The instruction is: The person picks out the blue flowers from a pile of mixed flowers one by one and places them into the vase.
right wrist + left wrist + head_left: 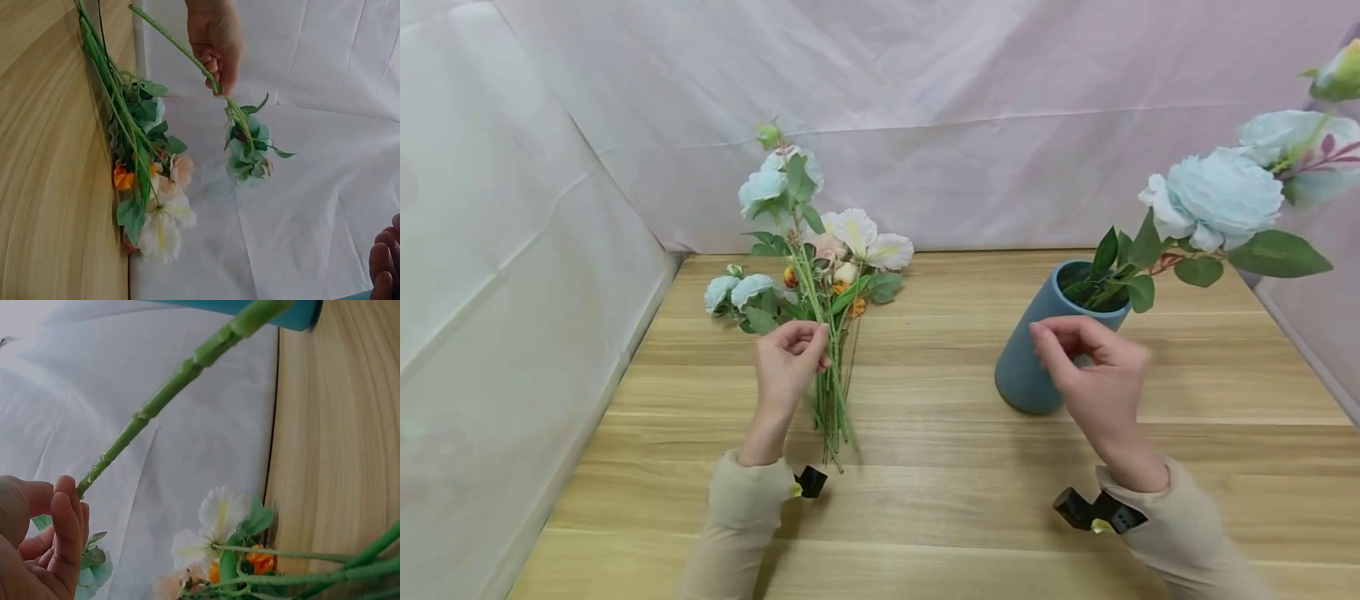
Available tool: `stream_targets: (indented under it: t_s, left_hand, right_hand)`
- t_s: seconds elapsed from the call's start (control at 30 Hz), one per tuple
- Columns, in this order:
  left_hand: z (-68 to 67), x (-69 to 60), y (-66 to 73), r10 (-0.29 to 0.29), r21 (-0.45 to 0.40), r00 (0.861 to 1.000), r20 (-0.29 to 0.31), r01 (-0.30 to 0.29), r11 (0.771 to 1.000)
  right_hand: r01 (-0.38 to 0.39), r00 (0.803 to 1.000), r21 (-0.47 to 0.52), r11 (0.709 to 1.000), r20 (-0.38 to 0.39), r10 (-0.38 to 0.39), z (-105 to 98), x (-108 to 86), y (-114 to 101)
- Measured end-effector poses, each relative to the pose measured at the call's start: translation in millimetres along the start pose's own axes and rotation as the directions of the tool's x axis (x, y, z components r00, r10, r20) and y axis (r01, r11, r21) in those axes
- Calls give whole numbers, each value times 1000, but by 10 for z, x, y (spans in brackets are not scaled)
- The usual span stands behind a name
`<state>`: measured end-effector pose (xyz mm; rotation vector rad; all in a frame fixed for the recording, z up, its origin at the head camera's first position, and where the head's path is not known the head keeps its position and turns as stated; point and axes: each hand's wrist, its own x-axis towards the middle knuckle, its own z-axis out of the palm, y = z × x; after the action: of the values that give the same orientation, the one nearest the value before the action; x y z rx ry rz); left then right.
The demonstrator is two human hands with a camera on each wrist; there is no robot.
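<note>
My left hand (790,354) pinches the green stem of a pale blue artificial flower (765,190) between thumb and fingers. Its bare stem (169,394) slants up to the right across the left wrist view, and the blooms (250,150) hang beyond the hand in the right wrist view. My right hand (1101,367) is in front of the blue vase (1026,371), fingers loosely curled with nothing seen between them. Another pale blue flower (1221,196) stands in the vase, leaning right; its lower stem is hidden inside.
A bunch of artificial flowers lies on the wooden table (925,500) at left: white blooms (861,237), orange ones (124,177) and blue ones (751,290), their stems pointing toward me. A pale cloth (947,183) hangs behind the table, another (512,292) along its left side.
</note>
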<state>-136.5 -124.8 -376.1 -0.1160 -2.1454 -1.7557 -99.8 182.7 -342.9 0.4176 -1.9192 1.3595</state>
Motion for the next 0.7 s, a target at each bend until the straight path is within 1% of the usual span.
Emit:
stream_targets:
  t_s: [0.17, 0.27, 0.4, 0.5, 0.7]
  left_hand:
    - [64, -27, 49, 26, 9, 999, 29, -26, 1000]
    - [104, -52, 79, 53, 17, 997, 57, -54, 998]
    - [157, -92, 121, 98, -5, 990, 105, -98, 995]
    - [197, -125, 142, 127, -31, 982, 139, -124, 992]
    - [282, -195, 185, 136, -83, 970, 200, -121, 989]
  right_hand:
    - [9, 998, -20, 1000, 58, -8, 113, -20, -23]
    - [10, 994, -26, 1000, 107, -7, 185, -36, -33]
    - [-8, 983, -36, 999, 184, 14, 284, -43, -46]
    - [-16, 975, -49, 999, 221, 26, 357, -31, -55]
    - [-37, 968, -34, 999, 246, 44, 503, -5, -64]
